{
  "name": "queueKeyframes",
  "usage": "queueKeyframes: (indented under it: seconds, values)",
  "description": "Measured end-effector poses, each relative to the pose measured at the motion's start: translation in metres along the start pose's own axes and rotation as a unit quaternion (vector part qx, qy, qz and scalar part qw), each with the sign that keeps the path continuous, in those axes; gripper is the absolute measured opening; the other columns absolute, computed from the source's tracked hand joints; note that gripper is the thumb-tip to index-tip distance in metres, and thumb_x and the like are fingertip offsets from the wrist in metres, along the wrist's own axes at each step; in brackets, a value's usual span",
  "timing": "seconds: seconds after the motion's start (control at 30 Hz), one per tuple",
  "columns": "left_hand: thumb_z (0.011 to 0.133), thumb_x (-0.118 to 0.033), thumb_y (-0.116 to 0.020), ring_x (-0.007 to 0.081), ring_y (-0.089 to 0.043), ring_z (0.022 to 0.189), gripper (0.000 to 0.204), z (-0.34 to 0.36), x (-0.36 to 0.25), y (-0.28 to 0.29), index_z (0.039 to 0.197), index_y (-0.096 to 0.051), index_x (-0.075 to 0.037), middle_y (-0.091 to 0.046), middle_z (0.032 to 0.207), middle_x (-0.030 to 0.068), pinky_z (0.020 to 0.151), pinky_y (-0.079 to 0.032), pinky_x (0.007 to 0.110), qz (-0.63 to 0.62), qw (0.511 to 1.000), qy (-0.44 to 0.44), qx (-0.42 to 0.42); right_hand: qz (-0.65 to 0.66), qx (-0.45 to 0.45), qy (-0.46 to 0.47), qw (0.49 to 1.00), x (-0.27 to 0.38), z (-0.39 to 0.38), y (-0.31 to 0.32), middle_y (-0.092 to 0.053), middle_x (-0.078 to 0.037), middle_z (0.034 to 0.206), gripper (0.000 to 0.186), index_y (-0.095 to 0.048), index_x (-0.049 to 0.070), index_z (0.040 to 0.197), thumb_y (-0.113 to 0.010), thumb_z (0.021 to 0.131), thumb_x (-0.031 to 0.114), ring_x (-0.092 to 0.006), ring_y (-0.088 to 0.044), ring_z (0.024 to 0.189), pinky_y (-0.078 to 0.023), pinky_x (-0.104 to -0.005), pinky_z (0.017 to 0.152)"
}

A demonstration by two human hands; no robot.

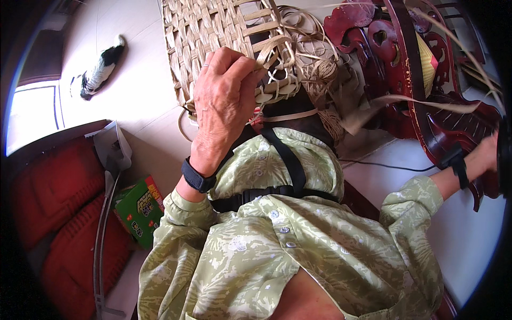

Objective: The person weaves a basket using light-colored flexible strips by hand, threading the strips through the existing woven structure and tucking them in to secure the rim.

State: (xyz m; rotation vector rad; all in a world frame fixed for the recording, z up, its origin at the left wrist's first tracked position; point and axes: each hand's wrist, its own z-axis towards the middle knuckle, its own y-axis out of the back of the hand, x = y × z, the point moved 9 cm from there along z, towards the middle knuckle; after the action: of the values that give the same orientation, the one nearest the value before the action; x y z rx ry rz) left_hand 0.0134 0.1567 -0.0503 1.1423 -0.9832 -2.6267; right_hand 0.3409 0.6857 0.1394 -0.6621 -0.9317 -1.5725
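Pale-green patterned shirt (240, 256) of the wearer, nearest the camera, with a black belt (250, 198) buckled across it. Beyond it, at top centre, the woven panel (197, 32), plaited from flat tan strips. Progress, as judged: the left field is closely woven and appears done, whereas gaps and looped ends at the right edge and near corner suggest that filling and binding remain there. Left hand (224, 90): back upward, fingers bent and gripping the panel beside these gaps; which strand they pinch cannot be told; a black wristband (199, 175) is worn. Right hand (484, 153): arm flung out to the far right, fingers cut off by the rim, so its grip cannot be told. Outward: coiled strips (322, 69) just right of the panel, then dark-red carved furniture (394, 66); at left, a black-and-white cat (104, 66) on the floor (141, 34), red cushions (56, 181) and a green box (140, 208)
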Motion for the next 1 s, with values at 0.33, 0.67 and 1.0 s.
queueKeyframes:
  seconds: [0.33,0.67,1.0]
  values:
    - [0.082,-0.009,-0.073,0.0291,-0.058,0.082,0.006,0.003,-0.003,-0.001,0.085,-0.069,-0.007,-0.058,0.086,0.0076,0.068,-0.047,0.039,0.001,1.0,0.005,0.015,0.062,0.463,0.034,0.884,0.092,-0.351,-0.247,-0.068,0.0,0.072,0.018,-0.075,0.009,0.106,-0.072,0.092,0.019,-0.0044,-0.059,0.061,-0.045,-0.0213,0.054]
    - [0.076,-0.005,-0.076,0.0313,-0.059,0.085,0.026,-0.002,0.0,0.0,0.099,-0.065,-0.007,-0.058,0.093,0.0087,0.072,-0.049,0.04,-0.025,0.998,0.056,0.013,0.072,0.595,-0.006,0.801,0.103,-0.406,-0.308,-0.07,-0.011,0.068,0.014,-0.073,0.006,0.091,-0.073,0.088,0.02,-0.0184,-0.065,0.055,-0.049,-0.0327,0.051]
    - [0.074,0.0,-0.075,0.0321,-0.058,0.09,0.032,-0.005,-0.004,0.0,0.104,-0.062,-0.006,-0.056,0.098,0.0108,0.077,-0.049,0.041,-0.007,1.0,0.014,0.009,-0.105,0.535,0.291,0.786,0.133,-0.404,-0.32,-0.066,-0.014,0.066,0.019,-0.067,0.008,0.074,-0.063,0.087,0.021,-0.0352,-0.066,0.062,-0.053,-0.0436,0.057]
